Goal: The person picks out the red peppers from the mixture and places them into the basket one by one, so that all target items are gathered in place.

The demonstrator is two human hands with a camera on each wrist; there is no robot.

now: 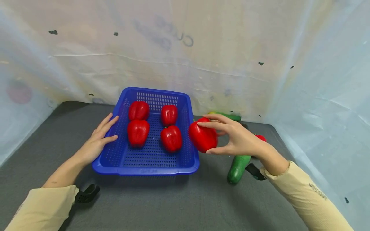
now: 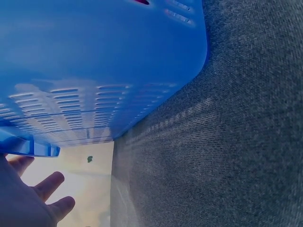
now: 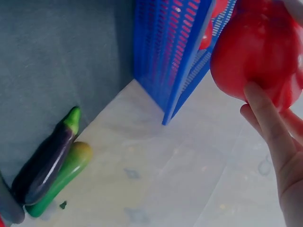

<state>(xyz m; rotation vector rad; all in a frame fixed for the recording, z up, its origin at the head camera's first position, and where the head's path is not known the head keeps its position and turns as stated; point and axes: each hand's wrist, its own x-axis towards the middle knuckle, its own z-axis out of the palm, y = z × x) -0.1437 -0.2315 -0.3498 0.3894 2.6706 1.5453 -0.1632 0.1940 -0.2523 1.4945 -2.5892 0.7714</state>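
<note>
My right hand (image 1: pixel 238 136) holds a red bell pepper (image 1: pixel 201 137) beside the right rim of a blue plastic basket (image 1: pixel 145 171), fingers over its top and thumb under it. In the right wrist view, that bell pepper (image 3: pixel 253 52) is up near the basket's rim. Several more red bell peppers (image 1: pixel 138 133) lie inside the basket in two rough columns. At the basket's left rim rests my left hand (image 1: pixel 96 141), its fingers extended. From the left wrist, its fingertips (image 2: pixel 51 184) show close under the rim.
To the right of the basket lie a green cucumber (image 1: pixel 238 168), an eggplant (image 3: pixel 45 161) and a long green vegetable (image 3: pixel 64 177) with a yellowish end. Another red item (image 1: pixel 261 137) is partly hidden by the right forearm. Plastic sheeting (image 1: pixel 225 64) walls the dark table's back and sides.
</note>
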